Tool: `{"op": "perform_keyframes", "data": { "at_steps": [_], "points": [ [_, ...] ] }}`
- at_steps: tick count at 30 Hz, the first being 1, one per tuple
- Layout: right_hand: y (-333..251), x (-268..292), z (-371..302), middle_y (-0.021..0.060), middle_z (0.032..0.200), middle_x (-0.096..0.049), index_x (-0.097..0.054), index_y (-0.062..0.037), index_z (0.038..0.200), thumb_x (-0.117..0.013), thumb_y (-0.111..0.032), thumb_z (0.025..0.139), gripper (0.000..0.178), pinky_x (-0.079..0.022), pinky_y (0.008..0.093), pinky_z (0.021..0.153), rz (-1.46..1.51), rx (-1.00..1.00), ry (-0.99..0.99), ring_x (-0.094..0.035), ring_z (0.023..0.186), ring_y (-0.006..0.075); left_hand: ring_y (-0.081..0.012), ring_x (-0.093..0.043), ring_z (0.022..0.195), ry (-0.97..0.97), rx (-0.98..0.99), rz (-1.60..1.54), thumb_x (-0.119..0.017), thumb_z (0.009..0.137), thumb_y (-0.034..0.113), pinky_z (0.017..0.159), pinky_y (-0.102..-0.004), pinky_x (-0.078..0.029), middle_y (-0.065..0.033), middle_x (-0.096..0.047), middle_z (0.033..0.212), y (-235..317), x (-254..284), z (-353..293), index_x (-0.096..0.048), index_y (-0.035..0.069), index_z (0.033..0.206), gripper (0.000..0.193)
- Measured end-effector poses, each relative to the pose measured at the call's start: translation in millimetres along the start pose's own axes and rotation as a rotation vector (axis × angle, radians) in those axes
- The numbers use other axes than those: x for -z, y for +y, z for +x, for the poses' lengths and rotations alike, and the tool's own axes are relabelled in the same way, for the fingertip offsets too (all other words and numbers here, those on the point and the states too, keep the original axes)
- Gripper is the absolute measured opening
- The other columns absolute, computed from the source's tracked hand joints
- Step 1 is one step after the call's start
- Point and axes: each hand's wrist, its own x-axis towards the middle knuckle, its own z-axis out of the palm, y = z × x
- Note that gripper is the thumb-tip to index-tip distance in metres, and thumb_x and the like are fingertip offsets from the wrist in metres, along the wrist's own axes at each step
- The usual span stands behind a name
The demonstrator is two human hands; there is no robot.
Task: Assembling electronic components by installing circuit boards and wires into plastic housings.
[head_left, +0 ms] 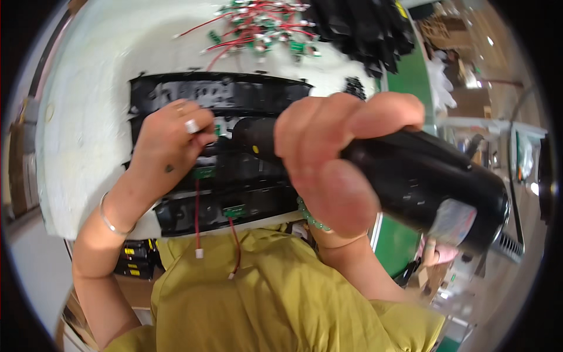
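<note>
My right hand (325, 155) is wrapped round a black electric screwdriver (410, 170), held slantwise with its narrow nose pointing left. The nose is over a row of long black plastic housings (246, 167) lying side by side. My left hand (167, 141) is closed in a pinch close to the screwdriver's tip; whatever its fingertips grip is hidden. Part of a small green board shows beside those fingers. Nearer me, a green circuit board (204, 172) and another green circuit board (234, 211) sit on the housings, their red leads hanging toward my lap.
At the back of the white table (88, 135) lies a heap of green boards with red wires (264, 26). Black plastic parts (363, 35) are piled at the back right, near a small cluster of dark screws (354, 88). Black packs (136, 258) stand below the table's left front.
</note>
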Motion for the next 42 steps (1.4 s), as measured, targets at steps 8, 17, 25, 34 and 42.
{"op": "perform_keyframes", "data": {
  "at_steps": [8, 17, 25, 34, 42],
  "points": [
    [-17.6, 100.0, -15.4, 0.0029, 0.063, -0.042, -0.046, -0.003, 0.098, -0.053, -0.007, 0.08, 0.02, -0.036, 0.0272, 0.053, -0.266, 0.21, 0.539, -0.039, 0.052, 0.0121, -0.0258, -0.058, 0.077, -0.045, -0.045, 0.031, -0.068, 0.068, -0.003, 0.065, -0.0326, -0.048, -0.008, -0.063, 0.085, 6.3, 9.2, 5.3, -0.06, 0.002, 0.081, 0.016],
    [-7.3, 146.1, -36.6, 0.0039, 0.063, -0.045, -0.047, -0.0019, 0.096, -0.055, -0.003, 0.077, 0.021, -0.038, 0.0262, 0.055, -0.229, 0.18, 0.738, -0.041, 0.054, 0.0126, -0.0155, -0.059, 0.076, 0.042, 0.108, -0.062, -0.06, 0.076, -0.007, 0.066, -0.023, -0.046, -0.0087, -0.064, 0.088, 5.5, 33.7, 21.2, -0.063, -0.002, 0.089, 0.014],
    [5.8, 153.5, -34.3, 0.0017, 0.063, -0.043, -0.049, -0.0039, 0.093, -0.055, -0.002, 0.076, 0.018, -0.037, 0.0261, 0.06, -0.212, 0.168, 0.774, -0.04, 0.057, 0.0122, -0.0114, -0.058, 0.073, 0.002, 0.174, -0.147, -0.06, 0.078, -0.003, 0.065, -0.0204, -0.044, -0.0067, -0.064, 0.086, 12.5, 29.7, 28.1, -0.064, -0.001, 0.089, 0.012],
    [-28.7, 138.5, -44.5, 0.0007, 0.061, -0.037, -0.047, -0.0081, 0.098, -0.052, -0.011, 0.077, 0.021, -0.035, 0.0269, 0.057, -0.139, 0.299, 0.637, -0.036, 0.053, 0.0117, -0.0219, -0.06, 0.08, -0.094, -0.259, -0.152, -0.067, 0.074, 0.001, 0.071, -0.0279, -0.046, -0.0092, -0.066, 0.085, 50.5, -1.2, 94.8, -0.064, 0.0, 0.09, 0.016],
    [-61.5, 108.1, -43.8, -0.0046, 0.061, -0.038, -0.052, -0.0078, 0.099, -0.051, -0.011, 0.079, 0.02, -0.031, 0.0251, 0.06, -0.042, 0.365, 0.389, -0.035, 0.053, 0.0061, -0.0271, -0.058, 0.086, -0.343, -0.337, -0.096, -0.068, 0.074, 0.018, 0.066, -0.0374, -0.049, -0.0093, -0.064, 0.078, 76.8, -95.4, 117.2, -0.066, 0.006, 0.09, 0.02]
  ]
}}
